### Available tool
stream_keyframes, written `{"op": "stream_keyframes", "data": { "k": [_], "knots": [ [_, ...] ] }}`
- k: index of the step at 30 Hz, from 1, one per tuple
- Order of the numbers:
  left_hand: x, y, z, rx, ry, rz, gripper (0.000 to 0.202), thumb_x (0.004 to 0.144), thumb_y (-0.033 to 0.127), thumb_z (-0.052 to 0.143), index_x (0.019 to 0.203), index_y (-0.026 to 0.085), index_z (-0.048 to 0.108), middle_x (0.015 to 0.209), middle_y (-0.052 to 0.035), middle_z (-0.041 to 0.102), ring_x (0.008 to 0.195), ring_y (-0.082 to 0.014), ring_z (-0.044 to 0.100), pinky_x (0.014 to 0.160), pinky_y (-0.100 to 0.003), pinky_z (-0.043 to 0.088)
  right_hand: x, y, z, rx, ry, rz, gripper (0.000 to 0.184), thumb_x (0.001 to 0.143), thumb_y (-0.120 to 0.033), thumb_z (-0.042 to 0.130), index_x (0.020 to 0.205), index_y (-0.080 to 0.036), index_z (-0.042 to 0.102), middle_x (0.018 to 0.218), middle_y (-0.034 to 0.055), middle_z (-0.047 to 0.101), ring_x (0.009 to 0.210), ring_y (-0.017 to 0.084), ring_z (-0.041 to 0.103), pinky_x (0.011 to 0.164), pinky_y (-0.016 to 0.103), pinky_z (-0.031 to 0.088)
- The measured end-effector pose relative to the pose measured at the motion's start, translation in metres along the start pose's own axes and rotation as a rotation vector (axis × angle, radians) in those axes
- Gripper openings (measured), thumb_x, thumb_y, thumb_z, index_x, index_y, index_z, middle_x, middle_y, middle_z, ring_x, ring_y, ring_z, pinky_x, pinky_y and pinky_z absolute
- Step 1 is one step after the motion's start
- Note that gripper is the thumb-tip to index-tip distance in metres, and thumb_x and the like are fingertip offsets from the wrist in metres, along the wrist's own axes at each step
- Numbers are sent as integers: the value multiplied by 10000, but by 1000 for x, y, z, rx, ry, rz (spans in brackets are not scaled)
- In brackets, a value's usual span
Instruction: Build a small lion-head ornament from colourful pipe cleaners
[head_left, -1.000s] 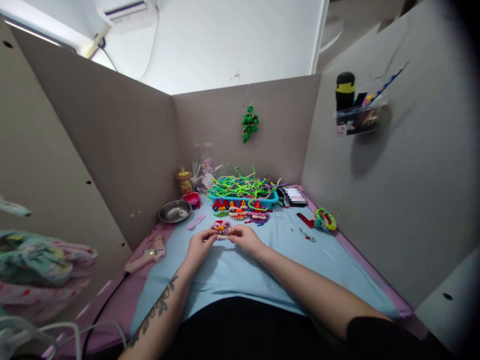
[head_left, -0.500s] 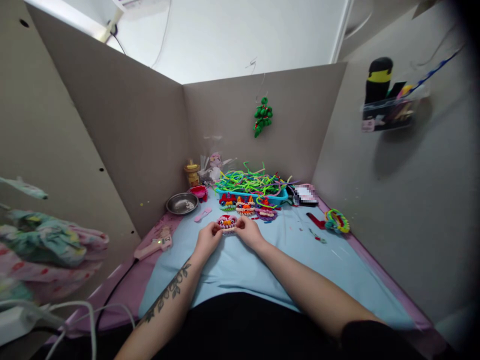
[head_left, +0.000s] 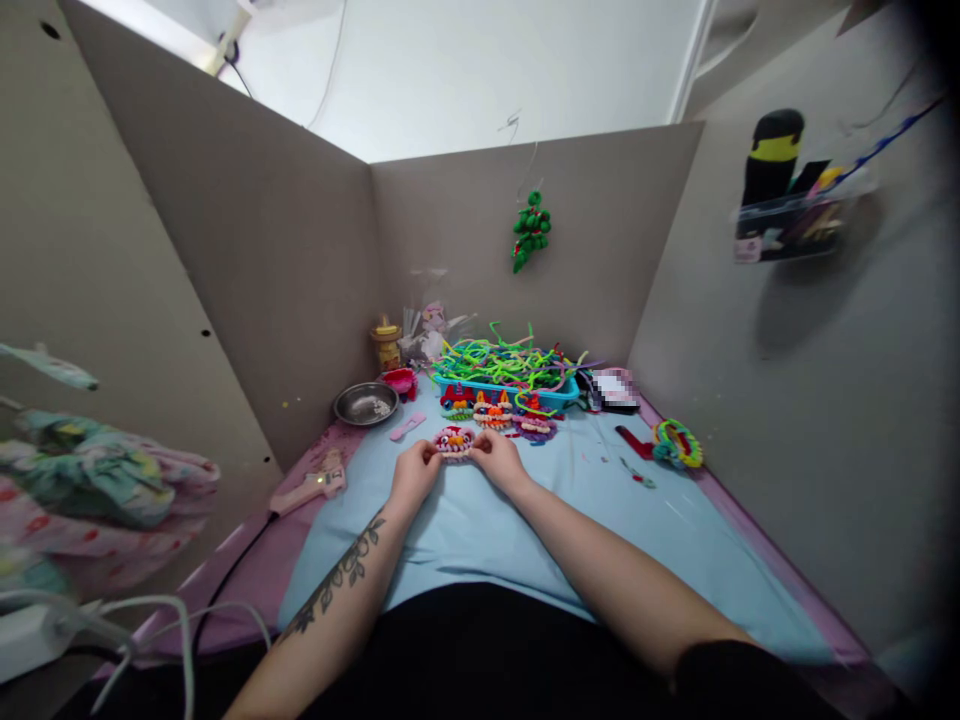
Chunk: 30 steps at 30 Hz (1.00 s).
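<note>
My left hand and my right hand are side by side on the light blue mat, both pinched on a small pink and red pipe-cleaner figure that lies between them. Just beyond it sit three similar colourful figures in a row. Behind those stands a blue tray heaped with green and mixed pipe cleaners.
A steel bowl, a pink glue gun with its cord, a small pink clip, red scissors and a coil of coloured pipe cleaners lie around. Grey partition walls enclose the desk; a green ornament hangs at the back.
Both hands have kept their hold on the small figure. The view has shifted slightly, so everything sits a little more to the right and higher.
</note>
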<state>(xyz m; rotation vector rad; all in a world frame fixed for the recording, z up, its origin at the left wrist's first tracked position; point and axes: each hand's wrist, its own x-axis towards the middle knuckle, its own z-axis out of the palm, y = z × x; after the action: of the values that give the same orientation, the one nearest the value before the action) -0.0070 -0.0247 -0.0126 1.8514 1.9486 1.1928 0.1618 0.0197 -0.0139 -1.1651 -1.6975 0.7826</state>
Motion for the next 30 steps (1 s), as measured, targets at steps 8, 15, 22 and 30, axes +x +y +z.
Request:
{"op": "stream_keyframes", "data": {
  "k": [8, 15, 22, 30],
  "knots": [
    [1, -3, 2, -12, 7, -5, 85, 714, 234, 550, 729, 178, 612, 633, -12, 643, 612, -158, 586, 581, -248, 392, 1, 3, 2, 8, -4, 2, 68, 612, -219, 589, 640, -180, 539, 588, -27, 562, 595, 152, 534, 601, 268, 413],
    [-2, -1, -1, -197, -77, -53, 217, 674, 285, 615, 849, 162, 651, 734, -43, 690, 686, -182, 631, 643, -273, 450, -3, 6, 2, 73, -36, 10, 119, 597, -220, 610, 683, -172, 544, 621, -26, 560, 607, 146, 531, 589, 258, 419],
    [-5, -1, -2, -162, -107, 9, 161, 694, 294, 598, 773, 162, 645, 664, -13, 660, 618, -160, 592, 586, -258, 424, -6, 4, -1, 127, -122, 35, 180, 597, -172, 600, 776, -156, 599, 605, -35, 569, 584, 131, 533, 573, 246, 434],
    [-11, 12, -6, -253, -14, 163, 106, 776, 259, 528, 757, 170, 583, 750, -25, 641, 718, -158, 598, 599, -238, 452, -13, -10, -16, 146, -161, -50, 171, 683, -255, 598, 811, -153, 649, 772, 35, 633, 725, 167, 572, 644, 278, 451]
  ]
}}
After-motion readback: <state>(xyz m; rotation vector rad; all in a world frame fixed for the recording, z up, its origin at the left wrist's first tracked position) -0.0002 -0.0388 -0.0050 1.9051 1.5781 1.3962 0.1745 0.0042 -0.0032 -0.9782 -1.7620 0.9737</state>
